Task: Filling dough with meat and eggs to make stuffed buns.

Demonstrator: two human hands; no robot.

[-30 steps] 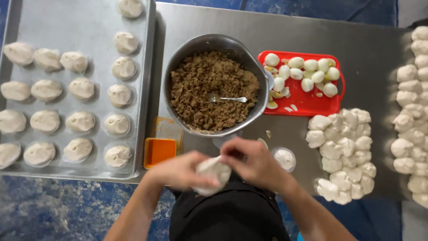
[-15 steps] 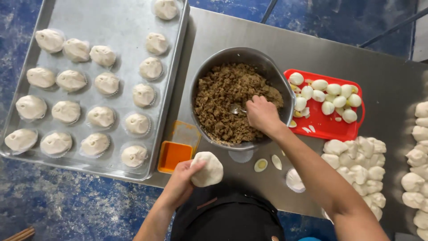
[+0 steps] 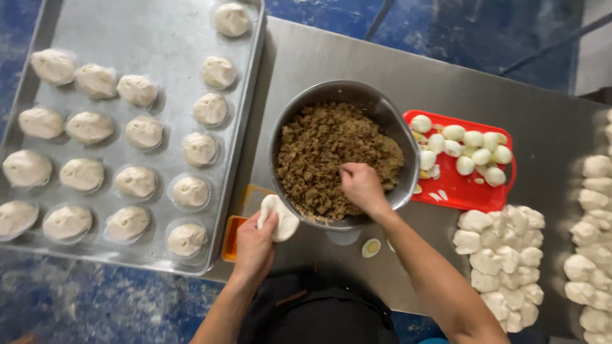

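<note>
My left hand (image 3: 254, 247) holds a flattened round of white dough (image 3: 278, 215) just in front of the metal bowl (image 3: 331, 89). The bowl is full of brown minced filling (image 3: 315, 146). My right hand (image 3: 361, 186) is down inside the bowl at its near side, fingers closed in the filling where a spoon lay; the spoon itself is hidden under the hand. A large metal baking tray (image 3: 159, 38) on the left carries several shaped buns (image 3: 136, 181) in paper cups.
A red tray (image 3: 468, 194) with peeled eggs (image 3: 473, 148) sits right of the bowl. Cut dough pieces (image 3: 503, 255) lie in piles at the right, with more dough lumps (image 3: 593, 255) at the edge. An orange container (image 3: 231, 240) and an egg slice (image 3: 371, 247) lie by the bowl.
Both hands first worked the dough together. Then my right hand reached into the bowl and has now closed in the filling nearer me; my left hand still holds the dough.
</note>
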